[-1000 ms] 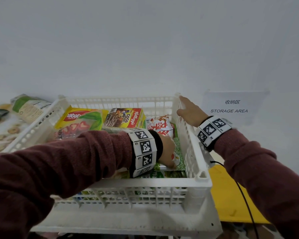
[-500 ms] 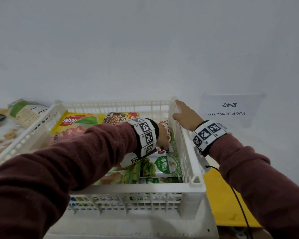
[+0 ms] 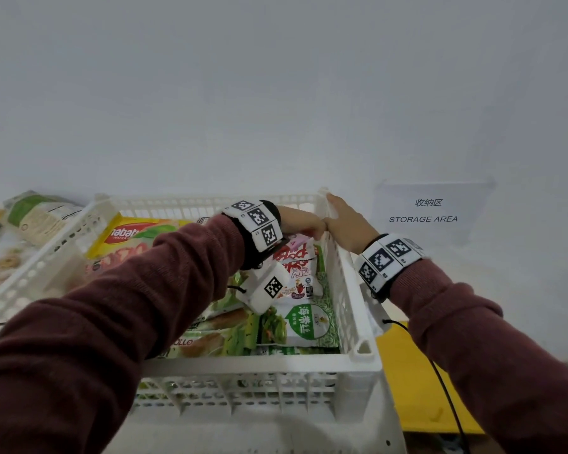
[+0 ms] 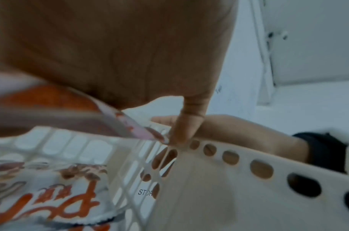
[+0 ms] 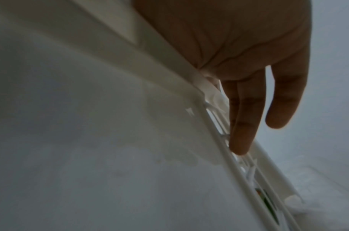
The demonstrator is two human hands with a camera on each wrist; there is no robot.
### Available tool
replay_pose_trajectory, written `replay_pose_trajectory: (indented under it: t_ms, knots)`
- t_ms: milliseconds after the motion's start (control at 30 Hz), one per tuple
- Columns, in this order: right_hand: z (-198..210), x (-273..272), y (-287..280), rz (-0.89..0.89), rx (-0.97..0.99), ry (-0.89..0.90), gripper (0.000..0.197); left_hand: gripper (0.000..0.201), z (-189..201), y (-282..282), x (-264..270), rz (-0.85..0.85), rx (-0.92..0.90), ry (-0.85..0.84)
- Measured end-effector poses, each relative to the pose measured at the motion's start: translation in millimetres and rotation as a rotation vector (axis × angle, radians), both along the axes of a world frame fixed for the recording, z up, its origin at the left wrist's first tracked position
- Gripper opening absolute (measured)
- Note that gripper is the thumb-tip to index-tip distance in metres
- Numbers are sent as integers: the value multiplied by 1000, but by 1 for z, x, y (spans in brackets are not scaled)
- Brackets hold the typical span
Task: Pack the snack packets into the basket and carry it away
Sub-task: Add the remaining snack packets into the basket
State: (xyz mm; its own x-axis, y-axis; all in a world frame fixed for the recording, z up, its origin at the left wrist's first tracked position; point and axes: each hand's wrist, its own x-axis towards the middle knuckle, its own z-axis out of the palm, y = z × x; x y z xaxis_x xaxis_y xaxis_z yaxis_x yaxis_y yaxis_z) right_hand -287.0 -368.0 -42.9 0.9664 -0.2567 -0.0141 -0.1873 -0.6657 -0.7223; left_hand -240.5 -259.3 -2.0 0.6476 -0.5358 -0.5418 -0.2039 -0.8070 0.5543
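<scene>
A white slatted basket (image 3: 243,363) holds several snack packets, among them a yellow wafer pack (image 3: 128,234) and a green seaweed pack (image 3: 305,322). My left hand (image 3: 304,222) reaches into the far right corner and pinches the edge of a pink packet with red lettering (image 3: 297,253). In the left wrist view that pink packet edge (image 4: 130,125) runs under my palm to a fingertip (image 4: 181,132) touching the basket wall (image 4: 228,195). My right hand (image 3: 348,224) rests on the right rim, its fingers (image 5: 242,125) straight down the outer wall.
A green-and-cream packet (image 3: 36,211) lies outside the basket at the far left. A "STORAGE AREA" sign (image 3: 428,211) is on the white wall to the right. A yellow surface (image 3: 404,371) and a black cable (image 3: 446,398) lie right of the basket.
My left hand has risen from the basket's middle and moved to the far right corner, next to my right hand. The right hand has stayed on the rim.
</scene>
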Motion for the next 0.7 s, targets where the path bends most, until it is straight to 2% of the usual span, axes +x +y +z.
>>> replay_pose_trajectory:
  t_ms: [67,200,300,467,600,667,700]
  knots:
    - [-1,0,0,20,10,-6,59,30,1,3,2,88,-74,68]
    - [-2,0,0,31,17,-7,57,21,-2,-2,14,234,-137,-29]
    - [-2,0,0,33,18,-12,56,15,-6,-4,17,279,-149,-18]
    - [-2,-1,-1,22,14,-2,57,26,-11,-10,22,176,-131,-155]
    - [-3,1,-1,14,7,10,57,4,-24,-11,12,65,-42,-224]
    - [-4,1,-2,14,13,17,57,17,-31,-12,7,43,-47,-287]
    - [-4,2,-2,13,16,19,58,15,-32,-15,4,30,-13,-358]
